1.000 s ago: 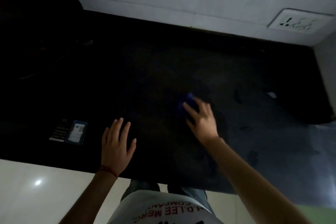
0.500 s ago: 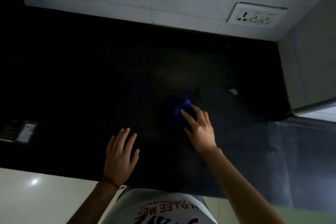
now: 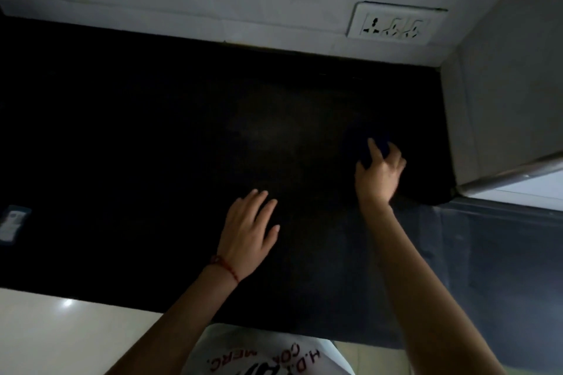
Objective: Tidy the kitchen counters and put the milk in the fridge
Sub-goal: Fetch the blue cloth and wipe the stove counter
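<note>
A dark black counter fills most of the view. My right hand presses a small blue cloth against the counter near its right end; only a dim blue patch of it shows above my fingers. My left hand lies flat on the counter with fingers spread and holds nothing. A red thread circles its wrist. No milk or fridge is visible.
A white wall with a socket plate runs along the back. A grey side wall with a metal edge closes the counter's right end. A small card-like item lies at the far left. Pale floor shows below the front edge.
My right hand has slid the blue cloth to the right, toward the side wall. The view has shifted right, so the card now sits at the left edge. My left hand stays flat.
</note>
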`<state>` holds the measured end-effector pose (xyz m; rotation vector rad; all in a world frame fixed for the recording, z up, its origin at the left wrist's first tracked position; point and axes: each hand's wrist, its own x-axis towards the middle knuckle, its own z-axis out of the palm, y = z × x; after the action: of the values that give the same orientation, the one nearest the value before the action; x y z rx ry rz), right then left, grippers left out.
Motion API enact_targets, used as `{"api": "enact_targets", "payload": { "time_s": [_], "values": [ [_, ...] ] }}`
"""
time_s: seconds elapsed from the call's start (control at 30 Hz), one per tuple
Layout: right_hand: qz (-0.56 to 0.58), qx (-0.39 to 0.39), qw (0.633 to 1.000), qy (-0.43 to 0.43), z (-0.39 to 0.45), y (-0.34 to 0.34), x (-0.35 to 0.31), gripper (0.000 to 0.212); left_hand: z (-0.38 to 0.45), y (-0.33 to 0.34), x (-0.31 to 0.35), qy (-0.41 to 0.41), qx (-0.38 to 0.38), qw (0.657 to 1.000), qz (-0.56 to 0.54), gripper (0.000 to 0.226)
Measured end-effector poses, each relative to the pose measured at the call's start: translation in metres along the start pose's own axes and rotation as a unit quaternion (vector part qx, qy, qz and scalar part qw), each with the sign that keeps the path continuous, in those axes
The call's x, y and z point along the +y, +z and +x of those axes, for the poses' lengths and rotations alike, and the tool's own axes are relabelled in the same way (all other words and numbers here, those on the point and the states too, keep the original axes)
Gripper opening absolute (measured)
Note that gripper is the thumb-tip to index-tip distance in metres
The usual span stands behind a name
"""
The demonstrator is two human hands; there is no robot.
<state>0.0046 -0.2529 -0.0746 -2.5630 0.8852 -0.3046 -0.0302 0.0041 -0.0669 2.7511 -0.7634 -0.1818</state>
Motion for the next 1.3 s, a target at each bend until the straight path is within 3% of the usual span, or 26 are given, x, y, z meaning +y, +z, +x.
{"api": "enact_targets", "payload": {
  "time_s": [0.17, 0.2, 0.33, 0.4, 0.5, 0.57, 0.63, 0.7, 0.8, 0.87, 1.1, 1.3],
  "values": [
    [-0.029, -0.084, 0.965, -0.245, 0.006, -0.01, 0.033, 0.058, 0.024, 0.017, 0.054, 0.11, -0.068, 0.991, 0.037, 0.047],
    [-0.031, -0.082, 0.967, -0.239, 0.015, -0.015, 0.045, 0.058, 0.024, 0.023, 0.061, 0.123, -0.079, 0.988, 0.045, 0.046],
    [0.002, -0.033, 0.999, -0.027, 0.03, -0.012, 0.034, 0.053, 0.017, 0.04, 0.071, 0.122, -0.082, 0.987, 0.063, 0.047],
    [0.005, -0.054, 0.994, -0.094, 0.014, -0.006, 0.015, 0.055, 0.017, 0.04, 0.073, 0.115, -0.079, 0.988, 0.065, 0.049],
    [-0.025, -0.095, 0.949, -0.298, 0.004, -0.003, 0.027, 0.061, 0.018, 0.038, 0.072, 0.111, -0.078, 0.989, 0.065, 0.052],
    [-0.03, -0.091, 0.955, -0.279, 0.021, -0.008, 0.04, 0.061, 0.017, 0.038, 0.071, 0.115, -0.076, 0.988, 0.065, 0.051],
    [-0.009, -0.081, 0.985, -0.152, 0.03, -0.008, 0.035, 0.057, 0.015, 0.039, 0.072, 0.117, -0.072, 0.988, 0.07, 0.048],
    [0.0, -0.054, 0.994, -0.093, 0.023, -0.004, 0.017, 0.054, 0.015, 0.038, 0.073, 0.111, -0.073, 0.988, 0.077, 0.047],
    [0.015, -0.081, 0.977, -0.198, -0.005, -0.001, 0.005, 0.055, 0.013, 0.036, 0.076, 0.105, -0.078, 0.988, 0.076, 0.048],
    [0.017, -0.089, 0.963, -0.256, -0.02, 0.0, 0.013, 0.056, 0.011, 0.032, 0.075, 0.082, -0.075, 0.992, 0.055, 0.048],
    [0.049, -0.074, 0.974, -0.209, -0.074, 0.003, -0.003, 0.055, -0.029, 0.001, 0.016, -0.096, 0.006, 0.995, -0.023, 0.05],
    [0.036, -0.134, 0.938, -0.316, -0.14, 0.014, -0.046, 0.062, -0.102, -0.02, -0.048, -0.213, 0.051, 0.975, -0.038, 0.056]
  ]
}}
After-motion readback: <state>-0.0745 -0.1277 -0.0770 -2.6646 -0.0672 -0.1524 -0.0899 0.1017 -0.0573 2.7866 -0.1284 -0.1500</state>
